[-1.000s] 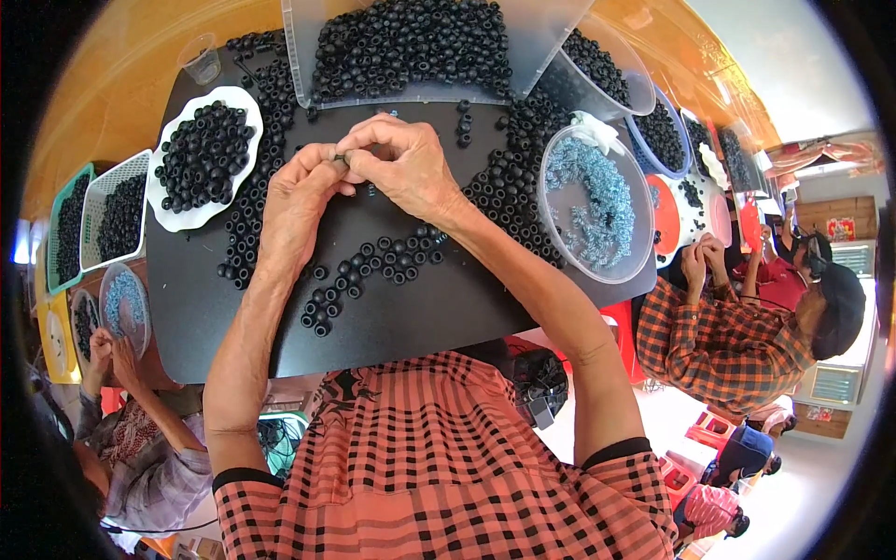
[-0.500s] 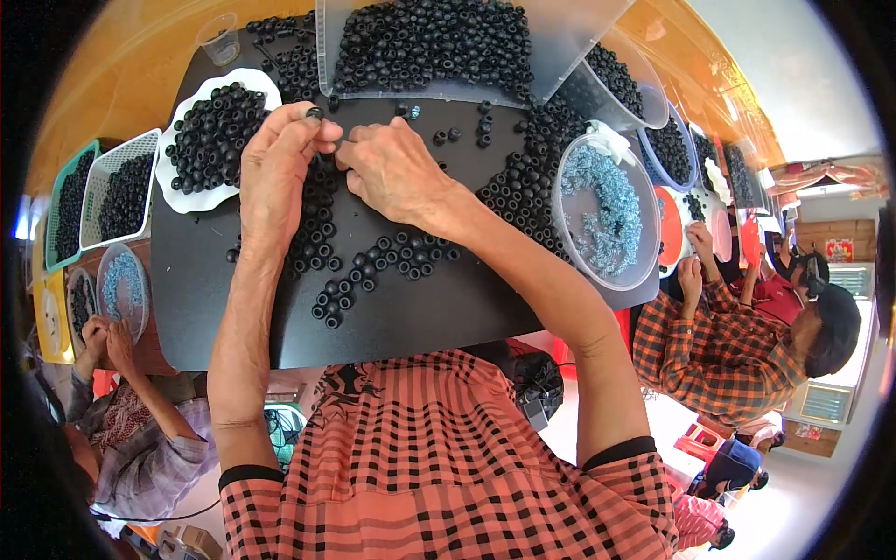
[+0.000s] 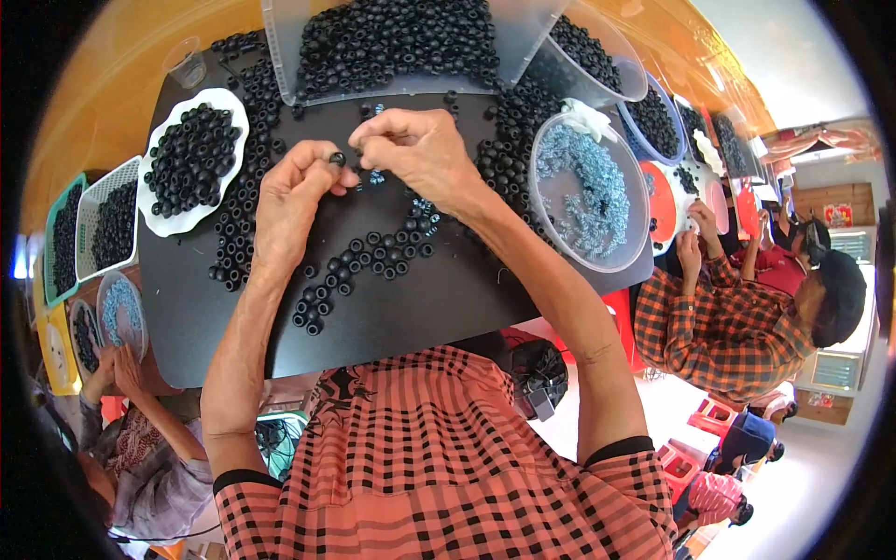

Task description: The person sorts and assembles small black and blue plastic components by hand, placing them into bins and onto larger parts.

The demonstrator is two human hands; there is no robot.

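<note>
Over the dark worktop [image 3: 420, 313], right of the white plate [image 3: 177, 226], the left hand [image 3: 291, 191] pinches a black bead [image 3: 338, 159] — the right hand [image 3: 422, 154] curls its fingertips, whether around anything I cannot tell.

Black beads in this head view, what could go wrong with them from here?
The left hand has a black bead in a fingertip grip, so it might slip out. More black beads lie loose on the table, where a knock could scatter them. Small blue pieces lie close to the right hand and might get mixed in with the beads.
</note>
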